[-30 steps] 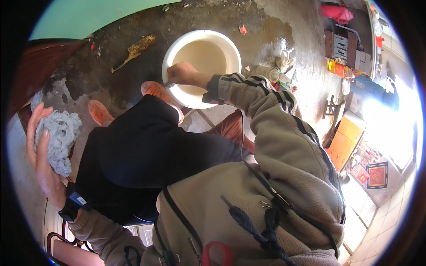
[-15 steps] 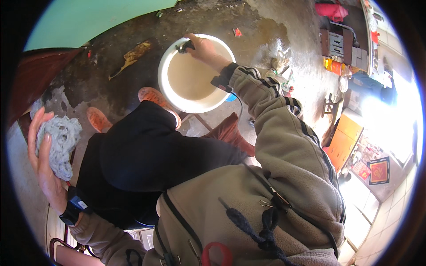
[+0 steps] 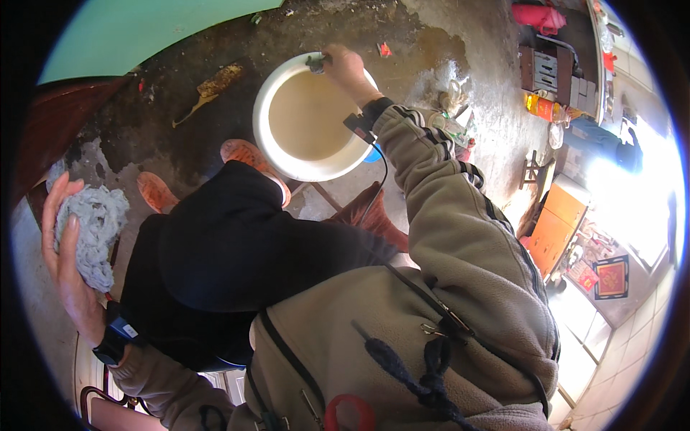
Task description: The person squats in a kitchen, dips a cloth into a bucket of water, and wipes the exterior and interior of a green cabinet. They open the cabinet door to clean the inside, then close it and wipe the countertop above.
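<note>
A white basin of cloudy, beige water sits beyond my knees. Over its far rim, my right hand is closed on a small dark grey-green wad; whether it is cloth or something else I cannot make out. The wad is at the rim, above the water. Far to the left, my left hand has its fingers stretched out and apart. It is beside a bundle of pale grey, stringy mop strands, and its fingers overlap the bundle's edge. Whether they press on it I cannot tell.
Orange-patterned shoes are close to the basin's near side. The concrete floor has dark wet patches and a yellowish scrap. A green panel fills the upper left. Bottles and an orange cabinet stand at right.
My right hand has moved a little to the right and away from me along the basin's far rim, with the dark wad still in it. The left hand has hardly moved.
</note>
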`<state>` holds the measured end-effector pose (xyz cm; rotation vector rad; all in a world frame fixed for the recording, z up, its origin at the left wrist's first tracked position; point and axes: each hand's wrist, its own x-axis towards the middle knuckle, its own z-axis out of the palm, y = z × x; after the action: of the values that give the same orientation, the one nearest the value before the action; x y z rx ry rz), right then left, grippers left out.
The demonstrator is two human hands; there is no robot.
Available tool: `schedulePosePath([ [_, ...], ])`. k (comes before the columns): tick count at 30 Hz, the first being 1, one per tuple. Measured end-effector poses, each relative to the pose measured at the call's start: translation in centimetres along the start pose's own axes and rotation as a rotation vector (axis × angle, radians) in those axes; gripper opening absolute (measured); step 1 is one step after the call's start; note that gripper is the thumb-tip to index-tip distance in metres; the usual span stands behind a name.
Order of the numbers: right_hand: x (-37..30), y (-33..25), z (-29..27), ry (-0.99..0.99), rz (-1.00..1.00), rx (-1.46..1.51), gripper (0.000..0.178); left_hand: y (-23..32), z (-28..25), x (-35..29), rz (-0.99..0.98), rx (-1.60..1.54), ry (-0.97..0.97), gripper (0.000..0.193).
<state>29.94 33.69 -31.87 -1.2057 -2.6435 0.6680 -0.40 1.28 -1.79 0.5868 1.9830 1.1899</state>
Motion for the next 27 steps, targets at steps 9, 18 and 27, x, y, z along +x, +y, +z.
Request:
schedulePosePath([
  [9,-4.5,-0.3,1.9,-0.306,0.062,-0.022,0.042,0.3,0.2,0.0,0.026,0.043,-0.009,0.044],
  [18,-3.9,-0.5,5.4,-0.936,-0.27,-0.358,0.037,0.1,0.0,0.1,0.005,0.017,-0.029,0.046],
  [27,-6.4,-0.6,5.6,-0.769,-0.651,-0.491,0.027,-0.1,-0.4,0.2,-0.013,0.057,-0.024,0.048],
])
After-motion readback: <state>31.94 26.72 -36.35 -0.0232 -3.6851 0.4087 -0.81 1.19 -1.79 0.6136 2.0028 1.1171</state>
